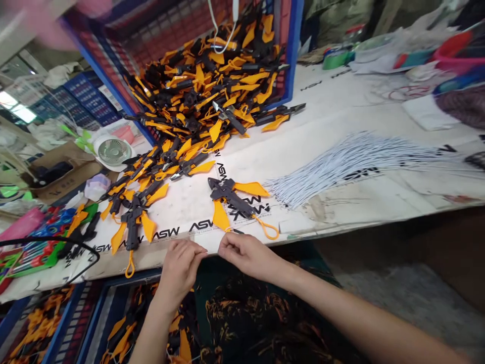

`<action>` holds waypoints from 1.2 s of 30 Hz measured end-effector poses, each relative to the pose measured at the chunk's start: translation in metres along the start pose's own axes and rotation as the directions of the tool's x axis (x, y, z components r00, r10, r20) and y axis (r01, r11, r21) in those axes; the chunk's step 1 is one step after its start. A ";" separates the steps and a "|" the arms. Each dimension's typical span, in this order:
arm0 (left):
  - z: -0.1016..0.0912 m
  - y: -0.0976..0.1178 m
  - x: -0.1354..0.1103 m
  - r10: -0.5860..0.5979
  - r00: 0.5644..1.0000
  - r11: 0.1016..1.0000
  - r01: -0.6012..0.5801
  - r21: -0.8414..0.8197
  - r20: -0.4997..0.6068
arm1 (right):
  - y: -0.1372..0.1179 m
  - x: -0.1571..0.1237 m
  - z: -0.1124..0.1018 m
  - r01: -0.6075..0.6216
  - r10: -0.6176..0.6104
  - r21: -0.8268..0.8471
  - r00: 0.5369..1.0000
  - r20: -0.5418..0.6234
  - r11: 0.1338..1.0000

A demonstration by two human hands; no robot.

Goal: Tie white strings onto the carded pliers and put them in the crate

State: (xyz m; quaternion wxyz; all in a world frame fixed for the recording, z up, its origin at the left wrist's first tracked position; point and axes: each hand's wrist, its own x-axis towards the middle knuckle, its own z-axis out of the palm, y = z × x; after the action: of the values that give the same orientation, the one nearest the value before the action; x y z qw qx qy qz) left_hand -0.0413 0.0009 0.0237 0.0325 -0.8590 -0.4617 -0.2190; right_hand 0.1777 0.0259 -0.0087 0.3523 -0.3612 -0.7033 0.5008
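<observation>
My left hand (182, 265) is at the table's front edge, its thumb and fingertips pinched together. Close beside it, my right hand (246, 255) is also closed in a pinch, the two sets of fingertips a small gap apart. Whatever they hold, if anything, is too small to make out. Just beyond my right hand lies a black toy-like piece (237, 199) with orange wing-shaped blades and an orange cord loop. A bit of white strand shows by its lower blade. Another such black-and-orange piece (132, 222) lies left of my left hand, its loop over the table edge.
A tipped blue crate (293, 55) spills many black-and-orange pieces (197, 96) onto the table. A fan of thin white ties (341, 162) lies to the right. A small fan (113, 150) and a cardboard box (71, 172) stand at left. More crates (85, 323) sit below the table.
</observation>
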 end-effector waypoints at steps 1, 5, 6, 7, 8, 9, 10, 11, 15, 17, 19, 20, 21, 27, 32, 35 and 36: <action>0.001 -0.004 0.000 -0.013 1.000 1.000 0.013 -0.019 -0.008 | 0.001 -0.002 -0.004 0.028 -0.028 -0.026 0.999 -0.018 0.999; 0.003 -0.026 0.000 -0.124 0.992 0.992 0.124 0.009 0.004 | 0.011 -0.015 -0.043 0.128 -0.157 -0.186 0.977 -0.147 0.974; 0.002 -0.033 0.000 -0.148 0.988 0.989 0.147 0.035 0.038 | 0.016 -0.019 -0.057 0.109 -0.162 -0.270 0.970 -0.183 0.957; 0.001 -0.039 -0.001 -0.169 0.982 0.984 0.164 0.066 0.081 | 0.022 -0.022 -0.070 0.064 -0.157 -0.352 0.957 -0.242 0.934; -0.001 -0.045 -0.001 -0.191 0.974 0.979 0.179 0.102 0.125 | 0.028 -0.024 -0.081 0.023 -0.157 -0.413 0.943 -0.294 0.911; -0.003 -0.051 -0.001 -0.218 0.963 0.970 0.196 0.142 0.161 | 0.034 -0.025 -0.090 0.007 -0.165 -0.464 0.939 -0.301 0.886; -0.006 -0.054 0.001 -0.248 0.952 0.959 0.215 0.186 0.181 | 0.039 -0.025 -0.096 0.000 -0.177 -0.505 0.936 -0.303 0.863; -0.008 -0.055 0.005 -0.278 0.944 0.945 0.236 0.228 0.177 | 0.044 -0.025 -0.099 -0.003 -0.185 -0.539 0.938 -0.293 0.842; -0.004 -0.025 0.038 -0.271 0.963 0.936 0.262 0.233 0.004 | 0.052 -0.019 -0.090 -0.040 -0.171 -0.660 0.952 -0.252 0.750; 0.013 0.007 0.062 -0.165 0.986 0.980 0.165 0.111 -0.012 | 0.051 -0.015 -0.082 -0.060 -0.160 -0.712 0.958 -0.238 0.700; 0.037 0.036 0.084 -0.016 0.995 1.000 0.016 0.002 0.103 | 0.049 -0.014 -0.076 -0.064 -0.162 -0.744 0.960 -0.228 0.665; 0.050 0.047 0.092 0.029 0.988 0.999 -0.024 -0.037 0.149 | 0.048 -0.014 -0.075 -0.061 -0.169 -0.752 0.960 -0.225 0.656; 0.060 0.054 0.099 0.047 0.983 0.997 -0.037 -0.061 0.177 | 0.046 -0.016 -0.075 -0.053 -0.179 -0.756 0.959 -0.221 0.652; 0.070 0.045 0.092 -0.017 0.975 0.997 0.034 -0.075 0.220 | 0.045 -0.039 -0.112 -0.056 -0.295 -0.814 0.916 -0.273 0.578; 0.051 0.030 0.072 -0.045 0.963 0.990 0.078 -0.117 0.265 | 0.042 -0.049 -0.132 -0.201 -0.368 -0.743 0.768 -0.524 0.638; 0.046 0.029 0.072 -0.095 0.970 0.975 0.136 -0.177 0.224 | 0.030 -0.042 -0.109 0.022 -0.382 -0.662 0.831 -0.404 0.749; 0.045 0.031 0.075 -0.119 0.974 0.967 0.158 -0.202 0.192 | 0.026 -0.038 -0.096 0.123 -0.408 -0.629 0.851 -0.331 0.767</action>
State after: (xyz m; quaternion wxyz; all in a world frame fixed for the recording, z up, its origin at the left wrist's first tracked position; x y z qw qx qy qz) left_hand 0.0350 0.0537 0.0177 -0.1178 -0.8391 -0.4953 -0.1917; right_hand 0.2828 0.0423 -0.0147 0.4449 -0.4510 -0.7666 0.1048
